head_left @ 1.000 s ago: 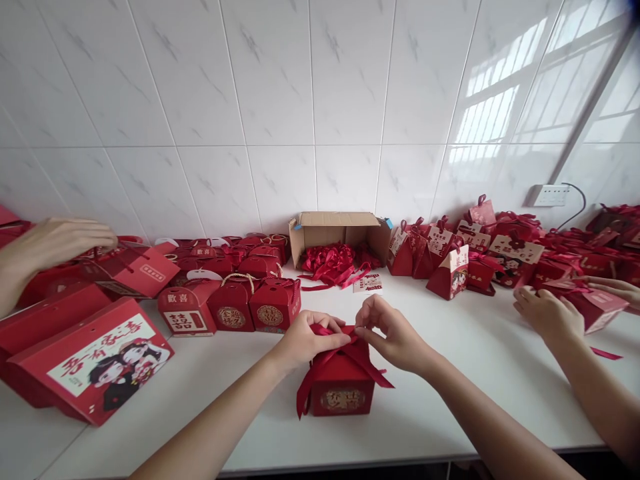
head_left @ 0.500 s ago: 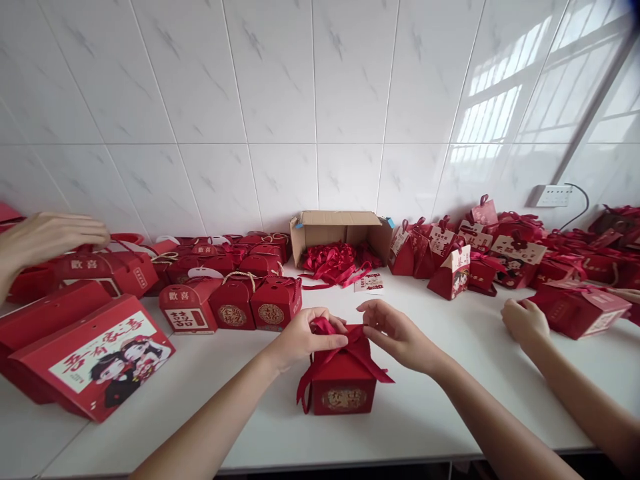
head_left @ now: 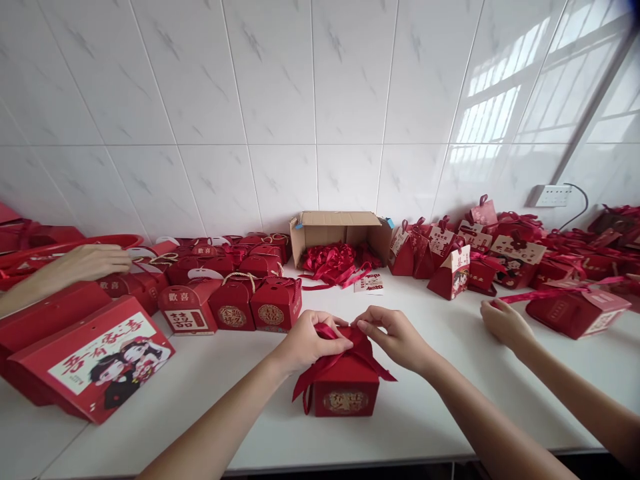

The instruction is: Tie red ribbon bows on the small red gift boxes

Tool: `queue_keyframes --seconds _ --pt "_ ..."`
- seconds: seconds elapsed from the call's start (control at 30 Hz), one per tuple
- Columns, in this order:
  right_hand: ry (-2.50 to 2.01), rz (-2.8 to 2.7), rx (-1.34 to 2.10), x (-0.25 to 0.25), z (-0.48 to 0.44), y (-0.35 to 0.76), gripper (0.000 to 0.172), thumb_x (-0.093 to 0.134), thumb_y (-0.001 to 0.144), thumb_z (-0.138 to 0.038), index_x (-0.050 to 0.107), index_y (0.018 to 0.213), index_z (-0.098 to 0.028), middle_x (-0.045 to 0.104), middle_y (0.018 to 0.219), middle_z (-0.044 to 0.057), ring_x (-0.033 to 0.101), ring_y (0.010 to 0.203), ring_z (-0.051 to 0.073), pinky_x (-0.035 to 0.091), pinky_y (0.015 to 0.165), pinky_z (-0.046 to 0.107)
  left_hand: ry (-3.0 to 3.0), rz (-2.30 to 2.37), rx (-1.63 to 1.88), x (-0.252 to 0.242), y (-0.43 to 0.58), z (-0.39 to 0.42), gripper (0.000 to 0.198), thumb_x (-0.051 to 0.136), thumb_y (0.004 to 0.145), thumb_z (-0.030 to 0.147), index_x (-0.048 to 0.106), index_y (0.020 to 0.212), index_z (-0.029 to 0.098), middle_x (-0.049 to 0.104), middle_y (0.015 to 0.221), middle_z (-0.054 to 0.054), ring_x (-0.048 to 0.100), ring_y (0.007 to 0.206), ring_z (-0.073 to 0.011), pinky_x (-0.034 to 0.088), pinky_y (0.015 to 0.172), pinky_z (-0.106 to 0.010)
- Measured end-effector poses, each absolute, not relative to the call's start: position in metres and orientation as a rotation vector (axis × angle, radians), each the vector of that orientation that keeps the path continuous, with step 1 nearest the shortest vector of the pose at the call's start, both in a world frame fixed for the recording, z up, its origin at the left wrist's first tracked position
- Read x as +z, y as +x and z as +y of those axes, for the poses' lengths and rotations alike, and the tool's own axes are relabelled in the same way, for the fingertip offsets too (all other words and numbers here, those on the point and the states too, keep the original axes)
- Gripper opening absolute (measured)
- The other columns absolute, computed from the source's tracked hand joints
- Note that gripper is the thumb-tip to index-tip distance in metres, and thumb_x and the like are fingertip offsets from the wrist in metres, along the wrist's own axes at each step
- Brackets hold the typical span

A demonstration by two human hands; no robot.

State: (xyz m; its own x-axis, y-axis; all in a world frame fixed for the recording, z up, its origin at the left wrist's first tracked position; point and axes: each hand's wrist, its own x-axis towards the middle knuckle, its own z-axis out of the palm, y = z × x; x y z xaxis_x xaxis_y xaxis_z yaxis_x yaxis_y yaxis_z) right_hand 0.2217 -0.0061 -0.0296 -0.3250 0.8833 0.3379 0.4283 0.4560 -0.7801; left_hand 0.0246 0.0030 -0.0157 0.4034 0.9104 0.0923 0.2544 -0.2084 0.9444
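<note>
Both bare forearms, the left forearm [head_left: 220, 417] and the right forearm [head_left: 483, 413], slant in from the lower edge and converge ahead of the body, the hands close together but apart. The left hand [head_left: 307, 340] is turned palm inward, its thumb [head_left: 336, 347] stretched to the right and pressed toward the curled fingers in a pinch. The right hand [head_left: 393, 333] mirrors it slightly higher, knuckles raised, wrist [head_left: 426, 360] gently bent, thumb and forefinger tips meeting at its left side.
</note>
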Motion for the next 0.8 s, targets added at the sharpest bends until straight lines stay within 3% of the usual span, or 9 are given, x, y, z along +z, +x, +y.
queue_keyframes --seconds 0.13,0.33,0.5,0.63,0.7,0.8 --pt "-1.147 -1.910 0.639 -0.028 -0.005 0.219 0.028 0.048 0.088 -0.033 0.048 0.063 -0.020 0.060 0.063 0.001 0.050 0.059 0.014 0.038 0.056 0.025 1.701 1.004 0.861 -0.016 0.026 0.004 0.032 0.078 0.058 0.026 0.049 0.049 0.017 0.070 0.095 -0.013 0.063 0.101 -0.0283 0.045 0.088 -0.037" --pt "-1.244 -1.758 0.672 -0.032 -0.004 0.212 0.025 0.048 0.085 -0.037 0.054 0.067 -0.019 0.057 0.060 0.000 0.046 0.052 0.013 0.035 0.051 0.024 1.716 0.955 0.868 -0.019 0.028 0.005 0.038 0.078 0.058 0.024 0.041 0.047 0.021 0.063 0.062 -0.004 0.059 0.109 -0.0301 0.045 0.084 -0.035" --pt "-1.181 -1.687 0.791 -0.036 -0.003 0.213 0.034 0.048 0.086 -0.046 0.047 0.063 -0.020 0.050 0.055 -0.002 0.044 0.051 0.012 0.035 0.050 0.025 1.702 0.966 0.883 -0.021 0.026 0.006 0.032 0.080 0.058 0.028 0.051 0.052 0.019 0.070 0.079 -0.008 0.060 0.109 -0.0297 0.044 0.089 -0.037" --pt "-0.982 -1.690 0.993 -0.036 -0.006 0.224 0.034 0.043 0.091 -0.046 0.057 0.078 -0.019 0.063 0.078 0.004 0.059 0.076 0.018 0.047 0.072 0.031 1.715 0.953 0.873 -0.022 0.024 0.007 0.025 0.081 0.059 0.031 0.062 0.060 0.016 0.071 0.093 -0.011 0.059 0.110 -0.0291 0.042 0.094 -0.040" --pt "-0.879 -1.690 1.039 -0.038 -0.009 0.231 0.025 0.046 0.091 -0.041 0.058 0.096 -0.020 0.065 0.096 0.007 0.060 0.091 0.020 0.047 0.084 0.036 1.712 0.944 0.868 -0.022 0.023 0.007 0.024 0.081 0.059 0.032 0.063 0.061 0.016 0.071 0.094 -0.011 0.060 0.110 -0.0289 0.042 0.094 -0.041" --pt "-0.841 -1.778 0.912 -0.044 -0.012 0.237 0.025 0.054 0.086 -0.031 0.054 0.110 -0.024 0.062 0.109 0.007 0.058 0.102 0.022 0.045 0.089 0.039 1.715 0.958 0.859 -0.020 0.023 0.007 0.025 0.081 0.059 0.033 0.064 0.062 0.016 0.071 0.098 -0.012 0.061 0.108 -0.0290 0.041 0.095 -0.041"
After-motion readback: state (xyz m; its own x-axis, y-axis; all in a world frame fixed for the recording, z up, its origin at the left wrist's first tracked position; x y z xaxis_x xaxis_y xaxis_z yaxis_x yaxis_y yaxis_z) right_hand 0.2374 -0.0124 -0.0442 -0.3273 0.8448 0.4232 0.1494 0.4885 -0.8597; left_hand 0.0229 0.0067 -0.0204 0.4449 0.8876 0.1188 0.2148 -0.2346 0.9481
